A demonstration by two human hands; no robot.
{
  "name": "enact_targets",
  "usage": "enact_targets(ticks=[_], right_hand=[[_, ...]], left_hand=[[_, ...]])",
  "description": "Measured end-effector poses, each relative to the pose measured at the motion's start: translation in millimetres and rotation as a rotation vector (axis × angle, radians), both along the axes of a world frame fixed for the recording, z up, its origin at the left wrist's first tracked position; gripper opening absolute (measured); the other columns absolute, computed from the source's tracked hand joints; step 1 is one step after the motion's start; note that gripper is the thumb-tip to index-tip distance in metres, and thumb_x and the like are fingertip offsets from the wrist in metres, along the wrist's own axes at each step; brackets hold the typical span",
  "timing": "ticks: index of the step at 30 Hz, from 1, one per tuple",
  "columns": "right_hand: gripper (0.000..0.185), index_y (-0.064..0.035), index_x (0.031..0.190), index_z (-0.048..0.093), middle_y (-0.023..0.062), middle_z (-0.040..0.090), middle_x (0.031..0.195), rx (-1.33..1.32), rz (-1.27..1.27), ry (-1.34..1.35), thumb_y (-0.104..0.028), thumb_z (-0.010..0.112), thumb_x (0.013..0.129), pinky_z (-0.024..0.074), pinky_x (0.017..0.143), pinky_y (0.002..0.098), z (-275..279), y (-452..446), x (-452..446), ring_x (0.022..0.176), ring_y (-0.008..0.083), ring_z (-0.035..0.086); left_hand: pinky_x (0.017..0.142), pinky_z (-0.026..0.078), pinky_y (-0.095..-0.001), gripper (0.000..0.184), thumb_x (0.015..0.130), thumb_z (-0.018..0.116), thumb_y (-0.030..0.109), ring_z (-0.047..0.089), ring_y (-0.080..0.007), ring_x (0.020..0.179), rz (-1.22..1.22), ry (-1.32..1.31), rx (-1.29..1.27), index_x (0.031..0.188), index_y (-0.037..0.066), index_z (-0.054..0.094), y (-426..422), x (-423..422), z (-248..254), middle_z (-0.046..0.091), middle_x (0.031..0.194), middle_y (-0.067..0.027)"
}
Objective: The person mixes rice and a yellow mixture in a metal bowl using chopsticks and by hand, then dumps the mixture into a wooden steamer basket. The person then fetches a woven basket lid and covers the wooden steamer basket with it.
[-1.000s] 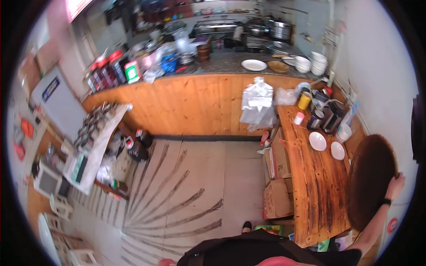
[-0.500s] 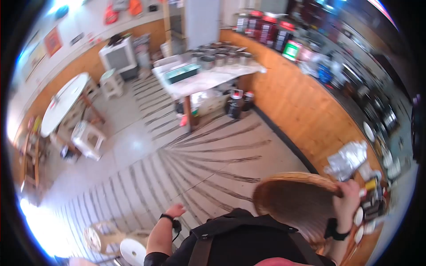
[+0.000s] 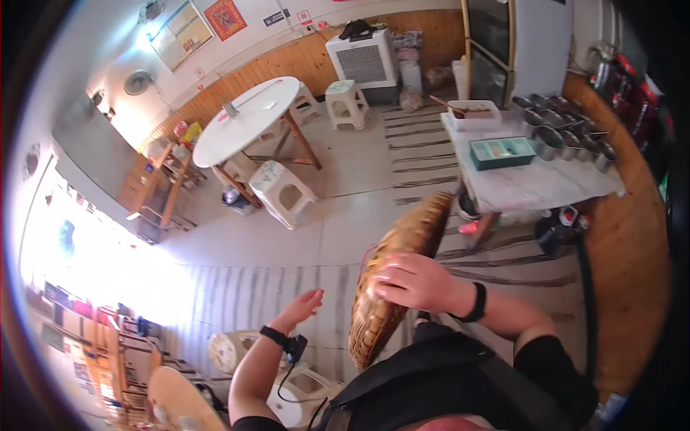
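A woven bamboo basket (image 3: 375, 320), round and shallow, is tilted nearly on edge in front of my body in the head view. My right hand (image 3: 417, 282) grips it, with the fingers laid over its woven outer side; the thumb is hidden. Left of the basket and apart from it, my left hand (image 3: 302, 309) is in the air with nothing in it and its fingers partly stretched out. Both wrists wear black bands, and a small black device with a cable hangs at the left one.
A white oval table (image 3: 248, 118) and plastic stools (image 3: 282, 190) stand ahead on the left. To the right, a side table (image 3: 517, 188) bears metal canisters (image 3: 550, 141) and a green box (image 3: 502, 153). Striped mats (image 3: 420, 144) lie on the floor. A wooden counter (image 3: 632, 266) runs along the right.
My view has turned left, away from the counter. The basket has come from the counter side to in front of me, turned on edge, still in my right hand. My left hand remains unoccupied.
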State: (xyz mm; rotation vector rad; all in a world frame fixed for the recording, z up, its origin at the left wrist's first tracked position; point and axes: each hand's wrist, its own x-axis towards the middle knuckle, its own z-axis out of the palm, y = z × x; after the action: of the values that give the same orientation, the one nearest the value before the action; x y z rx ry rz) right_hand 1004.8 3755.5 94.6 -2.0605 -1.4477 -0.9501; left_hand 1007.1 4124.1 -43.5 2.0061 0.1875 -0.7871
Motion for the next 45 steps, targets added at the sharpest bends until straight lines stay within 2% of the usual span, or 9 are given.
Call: enact_targets(ticks=[5, 11, 13, 15, 23, 27, 35, 42, 45], right_hand=[[0.016, -0.0073, 0.089, 0.063, 0.0047, 0.063, 0.098, 0.013, 0.369, 0.058, -0.014, 0.063, 0.074, 0.0515, 0.090, 0.0351, -3, 105, 178, 0.095, 0.0228, 0.061], [0.009, -0.0075, 0.079, 0.060, 0.0041, 0.061, 0.091, 0.207, 0.653, 0.025, -0.014, 0.061, 0.073, 0.0493, 0.085, 0.0337, -18, 182, 356, 0.092, 0.0216, 0.059], [0.010, -0.0069, 0.081, 0.061, 0.0040, 0.062, 0.094, 0.204, 0.642, -0.020, -0.014, 0.062, 0.075, 0.0496, 0.089, 0.0335, -17, 187, 422, 0.095, 0.0218, 0.059], [0.009, -0.0073, 0.082, 0.062, 0.0041, 0.063, 0.096, 0.233, 0.578, -0.054, -0.014, 0.062, 0.076, 0.0493, 0.091, 0.0332, -5, 185, 500, 0.097, 0.0216, 0.059], [0.017, -0.0087, 0.095, 0.064, 0.0055, 0.063, 0.109, 0.350, 0.096, -0.132, -0.013, 0.063, 0.079, 0.0478, 0.103, 0.0404, 14, 71, 731, 0.105, 0.0212, 0.061], [0.021, -0.0085, 0.095, 0.064, 0.0056, 0.063, 0.109, 0.383, -0.113, -0.025, -0.011, 0.066, 0.075, 0.0464, 0.100, 0.0429, -20, -8, 848, 0.107, 0.0246, 0.059], [0.048, -0.0077, 0.108, 0.060, 0.0111, 0.053, 0.128, 0.264, -0.588, 0.282, -0.007, 0.074, 0.062, 0.0436, 0.095, 0.0437, -62, -225, 1053, 0.114, 0.0320, 0.053], [0.043, 0.0010, 0.127, 0.050, 0.0209, 0.047, 0.136, 1.046, -1.019, 0.891, -0.005, 0.062, 0.087, 0.0442, 0.099, 0.0516, -194, -358, 1231, 0.123, 0.0386, 0.049], [0.028, 0.0057, 0.119, 0.054, 0.0182, 0.061, 0.117, 2.240, -0.266, 1.710, -0.010, 0.051, 0.096, 0.0541, 0.084, 0.0452, -216, -418, 1306, 0.102, 0.0352, 0.063]], left_hand=[[0.098, 0.046, -0.0408, 0.066, 0.101, 0.037, 0.054, 0.052, -0.0238, 0.123, 0.480, 0.248, -0.384, 0.145, 0.005, 0.038, 64, 53, -21, 0.055, 0.133, -0.0117], [0.105, 0.041, -0.0420, 0.060, 0.102, 0.039, 0.048, 0.049, -0.0242, 0.129, -0.279, -0.454, 0.200, 0.145, 0.006, 0.038, 52, 190, 0, 0.052, 0.139, -0.0086], [0.104, 0.042, -0.0376, 0.051, 0.104, 0.040, 0.038, 0.051, -0.0230, 0.126, 0.001, -0.216, 0.068, 0.144, 0.006, 0.039, 72, 256, -30, 0.052, 0.138, -0.0077], [0.099, 0.045, -0.0340, 0.048, 0.102, 0.046, 0.033, 0.054, -0.0201, 0.120, 0.733, -0.067, -0.718, 0.141, 0.005, 0.042, 40, 335, -1, 0.054, 0.135, -0.0056], [0.084, 0.052, -0.0305, 0.040, 0.094, 0.059, 0.021, 0.065, -0.0176, 0.100, 0.190, -0.511, -0.161, 0.127, 0.000, 0.057, -27, 704, 55, 0.066, 0.116, -0.0113], [0.095, 0.049, -0.0372, 0.032, 0.092, 0.051, 0.016, 0.063, -0.0245, 0.107, 0.092, 0.484, -1.123, 0.115, -0.005, 0.060, -114, 935, 80, 0.066, 0.113, -0.0165], [0.064, 0.047, -0.0331, 0.011, 0.089, 0.055, 0.012, 0.051, -0.0178, 0.062, 0.097, 0.422, -0.584, 0.079, 0.008, 0.053, -319, 1318, 35, 0.049, 0.064, -0.0009], [0.078, 0.048, -0.0380, 0.012, 0.087, 0.054, 0.011, 0.056, -0.0233, 0.074, -0.136, 0.495, -0.654, 0.079, 0.002, 0.056, -515, 1531, 42, 0.057, 0.074, -0.0081], [0.082, 0.050, -0.0418, 0.010, 0.084, 0.055, 0.009, 0.059, -0.0253, 0.073, -0.140, 0.560, -0.718, 0.077, 0.001, 0.058, -607, 1614, 39, 0.060, 0.072, -0.0111]])
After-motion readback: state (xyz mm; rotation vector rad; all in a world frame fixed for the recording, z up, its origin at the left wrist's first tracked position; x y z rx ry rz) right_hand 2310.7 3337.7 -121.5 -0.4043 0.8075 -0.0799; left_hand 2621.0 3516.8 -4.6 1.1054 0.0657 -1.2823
